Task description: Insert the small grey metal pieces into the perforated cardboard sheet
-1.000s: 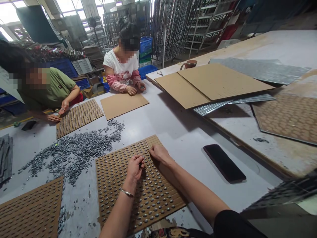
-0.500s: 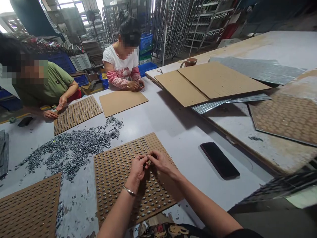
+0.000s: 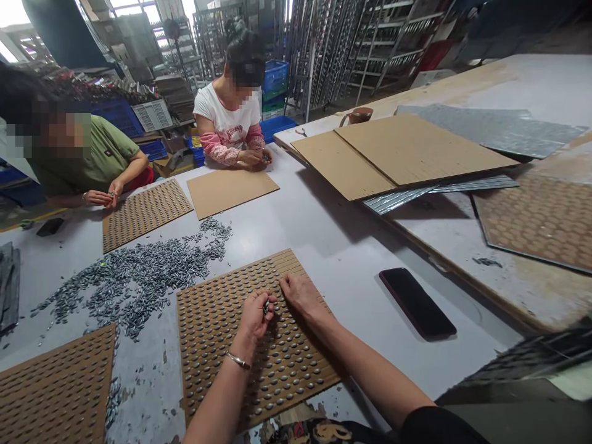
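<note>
My left hand (image 3: pixel 254 316) is curled, palm up, around a few small grey spindle-shaped metal pieces (image 3: pixel 266 306). It hovers over the middle of a brown board (image 3: pixel 292 264) whose rows are filled with the same kind of piece. My right hand (image 3: pixel 303 295) has its fingertips pinched together and lowered to the board, at the edge where the filled rows meet the bare grooved strip. Whatever sits between those fingertips is hidden. A loose heap of the spindle-shaped pieces (image 3: pixel 148 280) spreads over the table beyond the board's left side.
A second filled board (image 3: pixel 55 382) lies at lower left. A phone (image 3: pixel 419 303) rests to the right. Brown panels (image 3: pixel 416 148) are stacked at the back right. Across the table, two people work at a filled board (image 3: pixel 148 209) and a plain board (image 3: pixel 234 191).
My hands, together before, are now apart. The right hand has gone down to the board; the left has turned, showing the pieces in its palm. The left co-worker's hands have come together.
</note>
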Available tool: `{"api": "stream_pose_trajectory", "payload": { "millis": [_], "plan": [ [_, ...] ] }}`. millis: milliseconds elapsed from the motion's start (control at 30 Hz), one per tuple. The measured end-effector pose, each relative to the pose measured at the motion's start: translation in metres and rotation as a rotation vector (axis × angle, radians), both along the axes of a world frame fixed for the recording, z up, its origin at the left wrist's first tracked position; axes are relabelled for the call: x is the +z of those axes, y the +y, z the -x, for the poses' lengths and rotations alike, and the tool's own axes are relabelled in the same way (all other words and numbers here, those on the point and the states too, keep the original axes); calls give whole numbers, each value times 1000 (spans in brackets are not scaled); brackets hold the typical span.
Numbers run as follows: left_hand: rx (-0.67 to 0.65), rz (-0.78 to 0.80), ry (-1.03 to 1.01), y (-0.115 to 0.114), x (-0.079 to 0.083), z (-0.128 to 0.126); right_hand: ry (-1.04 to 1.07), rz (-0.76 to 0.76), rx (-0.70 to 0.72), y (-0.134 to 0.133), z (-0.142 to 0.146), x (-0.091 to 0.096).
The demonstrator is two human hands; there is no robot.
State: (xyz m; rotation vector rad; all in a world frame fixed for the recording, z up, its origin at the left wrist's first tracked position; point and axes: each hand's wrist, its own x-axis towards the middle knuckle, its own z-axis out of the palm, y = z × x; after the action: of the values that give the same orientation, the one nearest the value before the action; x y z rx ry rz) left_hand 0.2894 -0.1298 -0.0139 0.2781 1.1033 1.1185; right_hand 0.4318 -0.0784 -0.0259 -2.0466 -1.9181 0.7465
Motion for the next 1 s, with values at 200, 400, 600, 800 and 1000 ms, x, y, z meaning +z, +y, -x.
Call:
{"api": "stream_pose_trajectory", "payload": {
  "millis": [200,400,600,800,1000],
  "plan": [
    [25,-12,43,-1,0,-2,-51,6,-18,-1,3,1],
    [-27,-46,87,-4,2,-4,10,-47,1,-3,-1,2],
    [-28,-73,-8,-8,12,-3,262,-150,99,-24,-13,20],
    [-128,-139,45,-7,9,-14,480,-310,362,-45,-17,32],
    [-156,-119,74,-7,3,-22,378,-293,407,-46,-20,28]
  ]
}}
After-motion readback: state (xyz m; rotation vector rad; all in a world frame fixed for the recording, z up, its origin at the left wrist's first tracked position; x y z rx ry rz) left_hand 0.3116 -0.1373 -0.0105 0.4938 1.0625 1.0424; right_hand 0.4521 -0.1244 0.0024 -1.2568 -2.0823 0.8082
